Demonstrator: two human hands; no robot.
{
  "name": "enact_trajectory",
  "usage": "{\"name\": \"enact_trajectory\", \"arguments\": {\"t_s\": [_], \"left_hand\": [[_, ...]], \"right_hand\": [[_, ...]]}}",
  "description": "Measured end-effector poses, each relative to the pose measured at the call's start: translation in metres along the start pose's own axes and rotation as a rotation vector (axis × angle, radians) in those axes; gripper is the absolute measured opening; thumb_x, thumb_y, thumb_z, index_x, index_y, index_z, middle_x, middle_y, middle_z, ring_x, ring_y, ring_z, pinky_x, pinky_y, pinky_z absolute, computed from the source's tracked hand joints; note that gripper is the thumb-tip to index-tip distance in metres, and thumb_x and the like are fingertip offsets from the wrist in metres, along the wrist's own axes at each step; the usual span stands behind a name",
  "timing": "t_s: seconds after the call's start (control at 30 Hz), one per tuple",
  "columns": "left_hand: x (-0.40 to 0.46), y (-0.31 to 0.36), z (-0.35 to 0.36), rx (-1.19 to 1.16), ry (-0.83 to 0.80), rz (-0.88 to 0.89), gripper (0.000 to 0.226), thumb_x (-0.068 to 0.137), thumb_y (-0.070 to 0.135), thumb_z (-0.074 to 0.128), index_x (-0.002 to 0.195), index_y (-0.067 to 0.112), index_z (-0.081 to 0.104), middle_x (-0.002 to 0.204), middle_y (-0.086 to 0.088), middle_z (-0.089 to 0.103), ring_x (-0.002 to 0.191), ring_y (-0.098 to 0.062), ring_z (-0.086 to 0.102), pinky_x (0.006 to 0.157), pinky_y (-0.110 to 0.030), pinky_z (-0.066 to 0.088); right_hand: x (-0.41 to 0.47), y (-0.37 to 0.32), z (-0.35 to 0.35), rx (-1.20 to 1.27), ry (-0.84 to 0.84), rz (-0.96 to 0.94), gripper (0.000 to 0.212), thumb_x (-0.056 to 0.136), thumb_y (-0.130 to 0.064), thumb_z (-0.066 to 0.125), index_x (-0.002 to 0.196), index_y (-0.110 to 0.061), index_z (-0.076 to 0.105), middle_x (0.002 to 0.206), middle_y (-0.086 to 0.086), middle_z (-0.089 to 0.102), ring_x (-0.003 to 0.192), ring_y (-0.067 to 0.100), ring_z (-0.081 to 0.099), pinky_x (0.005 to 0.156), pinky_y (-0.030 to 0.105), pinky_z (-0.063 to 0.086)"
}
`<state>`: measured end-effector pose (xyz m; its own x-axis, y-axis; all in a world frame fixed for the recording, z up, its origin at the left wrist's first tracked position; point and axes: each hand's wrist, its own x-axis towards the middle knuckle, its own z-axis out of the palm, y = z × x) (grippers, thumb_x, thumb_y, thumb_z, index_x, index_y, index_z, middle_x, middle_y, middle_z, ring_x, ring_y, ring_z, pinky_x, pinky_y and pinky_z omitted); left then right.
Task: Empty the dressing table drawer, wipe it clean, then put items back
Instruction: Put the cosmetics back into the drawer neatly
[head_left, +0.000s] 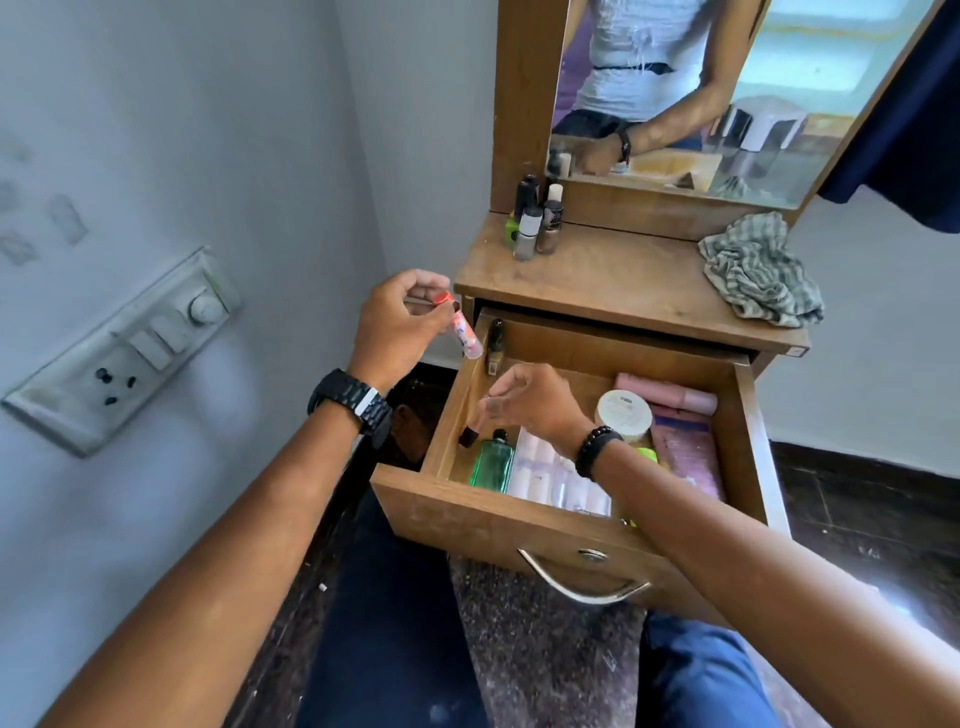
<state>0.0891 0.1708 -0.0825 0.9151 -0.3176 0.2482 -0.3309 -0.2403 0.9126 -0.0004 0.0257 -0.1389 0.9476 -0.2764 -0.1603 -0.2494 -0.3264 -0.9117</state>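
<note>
A: We couldn't read the small item under the right hand (530, 402); dark and motion-blurred. Forearm covered part of the white strip pack (545, 475).

B: Agreed. The left hand (397, 325) hid the tube (464, 332) top; we saw the mirror (727, 93) cropped at the frame edge.

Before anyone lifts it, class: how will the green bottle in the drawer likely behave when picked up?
The green bottle looks like clear glass, so probably rigid, smooth and breakable. Its flat sides suggest it won't roll. It lies close beside a white packet, so finger room may be tight.
</note>
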Motion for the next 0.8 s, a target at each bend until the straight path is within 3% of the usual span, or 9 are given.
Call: {"name": "enact_trajectory", "arguments": {"t_s": [0.07, 0.27, 0.37, 0.47, 0.6, 0.7, 0.8], "left_hand": [[-0.001, -0.004, 0.007, 0.044, -0.007, 0.011, 0.019, 0.081, 0.012, 0.068, 0.1, 0.016, 0.064, 0.095, -0.001, 0.066, 0.089, -0.018, 0.066, 0.08, -0.039, 0.057], [-0.009, -0.007, 0.026, 0.147, -0.112, 0.063, 0.018, 0.081, 0.012, 0.067, 0.099, 0.014, 0.065, 0.094, 0.001, 0.066, 0.075, -0.005, 0.061, 0.071, -0.017, 0.052], [-0.009, -0.008, 0.029, 0.239, -0.187, 0.075, 0.016, 0.083, 0.013, 0.066, 0.098, 0.013, 0.067, 0.093, 0.002, 0.066, 0.079, -0.006, 0.061, 0.069, -0.01, 0.048], [-0.01, -0.008, 0.032, 0.335, -0.264, 0.071, 0.015, 0.084, 0.014, 0.065, 0.099, 0.014, 0.067, 0.092, 0.006, 0.064, 0.079, -0.003, 0.059, 0.063, -0.005, 0.042], [-0.01, -0.008, 0.037, 0.449, -0.381, 0.104, 0.013, 0.083, 0.014, 0.066, 0.096, 0.012, 0.068, 0.095, 0.0, 0.068, 0.08, -0.007, 0.059, 0.07, -0.016, 0.049], [-0.008, -0.01, 0.043, 0.541, -0.442, 0.119, 0.011, 0.084, 0.014, 0.066, 0.094, 0.012, 0.069, 0.096, -0.002, 0.068, 0.083, -0.009, 0.059, 0.076, -0.023, 0.049], [-0.006, -0.013, 0.052, 0.654, -0.493, 0.126, 0.011, 0.085, 0.016, 0.065, 0.094, 0.013, 0.069, 0.1, -0.004, 0.068, 0.091, -0.014, 0.06, 0.079, -0.025, 0.048]], "right_hand": [[0.001, 0.0, 0.008, -0.164, -0.038, 0.017, 0.019, 0.079, -0.013, 0.075, 0.071, -0.016, 0.058, 0.074, 0.002, 0.07, 0.068, 0.011, 0.068, 0.065, 0.015, 0.055], [0.002, 0.003, 0.022, -0.377, -0.114, 0.046, 0.013, 0.078, -0.02, 0.076, 0.075, -0.008, 0.071, 0.076, -0.001, 0.068, 0.064, 0.005, 0.056, 0.052, 0.013, 0.041], [-0.004, 0.007, 0.023, -0.443, -0.197, 0.009, 0.014, 0.08, -0.019, 0.074, 0.083, -0.005, 0.075, 0.087, 0.006, 0.073, 0.075, 0.011, 0.061, 0.059, 0.013, 0.047], [-0.005, 0.006, 0.022, -0.536, -0.304, -0.036, 0.015, 0.084, -0.016, 0.068, 0.09, -0.004, 0.074, 0.094, 0.009, 0.073, 0.088, 0.02, 0.066, 0.079, 0.029, 0.055], [-0.003, 0.002, 0.001, -0.39, -0.219, 0.046, 0.009, 0.084, -0.005, 0.064, 0.086, -0.005, 0.072, 0.098, 0.008, 0.072, 0.094, 0.018, 0.064, 0.083, 0.028, 0.054], [-0.003, 0.0, -0.013, -0.173, -0.101, 0.091, 0.02, 0.086, -0.002, 0.062, 0.071, -0.015, 0.061, 0.091, 0.009, 0.067, 0.084, 0.017, 0.061, 0.066, 0.022, 0.05], [0.0, -0.003, -0.012, -0.072, -0.123, 0.135, 0.024, 0.085, -0.008, 0.067, 0.068, -0.017, 0.052, 0.079, 0.008, 0.061, 0.068, 0.012, 0.056, 0.054, 0.019, 0.045]]}}
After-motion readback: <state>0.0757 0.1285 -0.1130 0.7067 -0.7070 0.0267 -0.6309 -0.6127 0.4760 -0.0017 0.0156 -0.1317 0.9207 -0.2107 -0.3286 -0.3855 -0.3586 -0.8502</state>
